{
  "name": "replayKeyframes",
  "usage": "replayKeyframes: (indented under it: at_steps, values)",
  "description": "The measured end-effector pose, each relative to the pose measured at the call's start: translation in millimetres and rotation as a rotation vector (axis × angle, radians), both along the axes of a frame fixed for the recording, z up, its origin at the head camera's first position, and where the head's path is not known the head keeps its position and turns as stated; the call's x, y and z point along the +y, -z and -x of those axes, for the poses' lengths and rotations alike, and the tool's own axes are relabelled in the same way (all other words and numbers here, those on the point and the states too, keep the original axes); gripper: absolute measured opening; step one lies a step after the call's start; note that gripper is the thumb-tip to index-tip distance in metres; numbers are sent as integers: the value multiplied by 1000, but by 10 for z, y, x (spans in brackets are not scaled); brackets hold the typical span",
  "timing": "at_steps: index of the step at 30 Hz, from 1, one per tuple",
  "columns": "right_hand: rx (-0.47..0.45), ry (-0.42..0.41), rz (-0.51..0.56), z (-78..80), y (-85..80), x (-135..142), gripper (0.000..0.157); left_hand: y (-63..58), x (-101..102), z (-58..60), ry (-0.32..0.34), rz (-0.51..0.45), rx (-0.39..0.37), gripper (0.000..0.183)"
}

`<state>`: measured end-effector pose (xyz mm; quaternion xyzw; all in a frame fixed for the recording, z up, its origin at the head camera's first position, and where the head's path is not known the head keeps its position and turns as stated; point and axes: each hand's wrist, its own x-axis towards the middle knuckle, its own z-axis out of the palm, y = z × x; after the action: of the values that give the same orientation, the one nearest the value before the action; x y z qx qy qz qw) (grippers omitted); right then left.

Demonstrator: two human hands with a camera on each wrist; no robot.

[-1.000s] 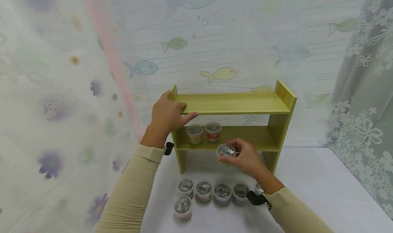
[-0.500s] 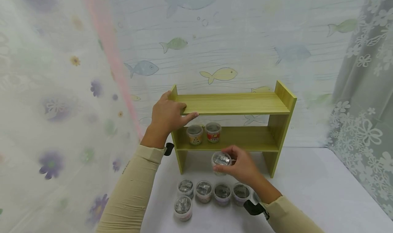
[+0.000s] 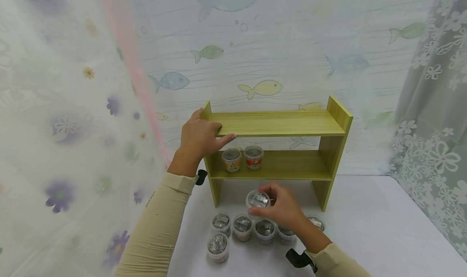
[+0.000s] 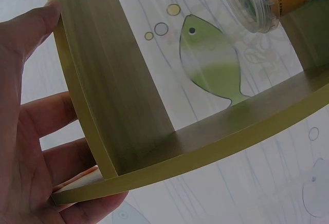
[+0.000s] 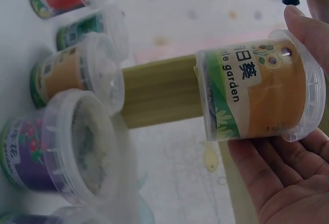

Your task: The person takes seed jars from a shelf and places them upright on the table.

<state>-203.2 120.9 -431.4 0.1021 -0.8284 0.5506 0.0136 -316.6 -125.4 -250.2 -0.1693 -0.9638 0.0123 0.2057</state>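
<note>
My left hand (image 3: 198, 135) grips the top left corner of a small yellow-green wooden shelf (image 3: 281, 123). In the left wrist view, thumb and fingers lie on either side of its side panel (image 4: 85, 95). My right hand (image 3: 286, 208) holds a clear-lidded plastic tub between thumb and fingers, in front of the shelf and just behind a row of similar tubs. The right wrist view shows this tub's (image 5: 267, 90) orange and green label reading "little garden". On the middle board stand a tub with an orange label (image 3: 232, 164) and one with a red label (image 3: 253, 162).
Several lidded tubs stand on the white tabletop (image 3: 375, 212), among them a front left tub (image 3: 217, 246) and a right end tub (image 3: 315, 222) partly behind my right arm. A purple-labelled tub (image 5: 33, 157) shows in the right wrist view. Fish-patterned curtain (image 3: 292, 46) hangs behind.
My right hand has moved down and a little left with the tub, from before the middle board to close behind the tabletop row. My left hand has stayed on the shelf corner.
</note>
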Motion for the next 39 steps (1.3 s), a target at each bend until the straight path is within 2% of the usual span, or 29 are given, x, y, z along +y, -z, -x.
replayKeyframes:
  at_steps: [10, 18, 22, 31, 39]
  values:
    - [-10, -16, 8, -80, 75, -79, 66, -5, -7, -6, 10, -7, 13, 69]
    - [-5, -90, 58, -161, 148, -151, 63, 5, -9, -3, 11, -9, 18, 67]
    - [-32, -122, 83, -211, 186, -178, 62, 12, -13, -3, 16, -9, 24, 65]
    - [-8, -125, 49, -322, 295, -260, 62, 12, -5, -9, 12, -15, 21, 67]
    - [-17, -159, 53, -395, 383, -325, 60, 18, 2, -2, 3, -11, 26, 68]
